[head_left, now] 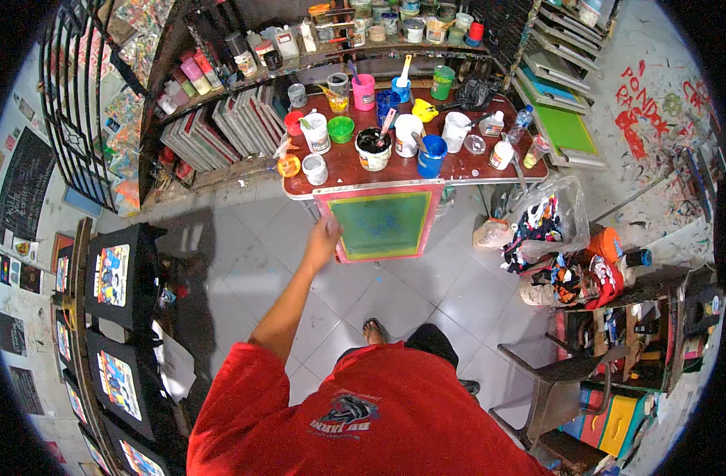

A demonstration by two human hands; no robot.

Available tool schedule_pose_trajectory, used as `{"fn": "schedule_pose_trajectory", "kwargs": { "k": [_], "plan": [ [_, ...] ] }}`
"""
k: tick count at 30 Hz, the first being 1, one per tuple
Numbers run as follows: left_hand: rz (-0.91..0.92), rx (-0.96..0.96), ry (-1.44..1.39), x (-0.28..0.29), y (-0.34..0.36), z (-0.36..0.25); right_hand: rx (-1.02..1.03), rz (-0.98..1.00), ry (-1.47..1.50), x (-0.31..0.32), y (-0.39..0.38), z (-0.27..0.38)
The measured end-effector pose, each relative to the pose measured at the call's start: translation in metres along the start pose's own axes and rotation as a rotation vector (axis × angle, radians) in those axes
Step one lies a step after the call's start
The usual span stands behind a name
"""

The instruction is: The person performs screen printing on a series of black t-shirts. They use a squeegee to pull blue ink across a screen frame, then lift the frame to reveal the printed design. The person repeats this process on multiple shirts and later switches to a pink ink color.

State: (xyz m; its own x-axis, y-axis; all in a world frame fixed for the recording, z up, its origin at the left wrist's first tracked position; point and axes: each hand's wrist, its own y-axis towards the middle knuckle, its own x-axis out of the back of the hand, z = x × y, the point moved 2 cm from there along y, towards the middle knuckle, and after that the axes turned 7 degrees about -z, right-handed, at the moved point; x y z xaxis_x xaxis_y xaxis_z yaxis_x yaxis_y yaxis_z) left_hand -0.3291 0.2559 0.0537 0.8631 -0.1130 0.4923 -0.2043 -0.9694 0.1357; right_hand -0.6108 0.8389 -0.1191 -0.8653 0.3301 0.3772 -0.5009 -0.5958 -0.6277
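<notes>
My left hand [323, 241] grips the left side of a screen printing frame [379, 224], its fingers partly hidden. The frame has a pinkish wooden border, and its green mesh carries a faint bluish design inside a yellowish margin. It hangs in front of the near edge of a red-brown table [490, 164], tilted up toward me. Right behind the frame on the table stand a white tub of black ink [373, 151] and a blue cup [432, 156]. My right hand does not show.
Several cups and pots crowd the table, among them a green bowl [340, 129]. Printed black shirts [118, 278] lie on a rack at the left. On the right are a bag of cloth scraps [541, 226] and a dark chair [557, 381]. Stacked frames [248, 119] lean under the shelf.
</notes>
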Motion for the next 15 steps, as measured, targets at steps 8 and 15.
{"fn": "schedule_pose_trajectory", "kwargs": {
  "k": [8,15],
  "plan": [
    [-0.156,-0.09,-0.127,-0.064,0.278,-0.022,-0.168,-0.098,0.383,-0.008,0.088,0.032],
    [-0.209,-0.15,0.119,-0.116,0.448,0.035,-0.281,-0.143,0.207,-0.016,0.207,0.135]
  ]
}}
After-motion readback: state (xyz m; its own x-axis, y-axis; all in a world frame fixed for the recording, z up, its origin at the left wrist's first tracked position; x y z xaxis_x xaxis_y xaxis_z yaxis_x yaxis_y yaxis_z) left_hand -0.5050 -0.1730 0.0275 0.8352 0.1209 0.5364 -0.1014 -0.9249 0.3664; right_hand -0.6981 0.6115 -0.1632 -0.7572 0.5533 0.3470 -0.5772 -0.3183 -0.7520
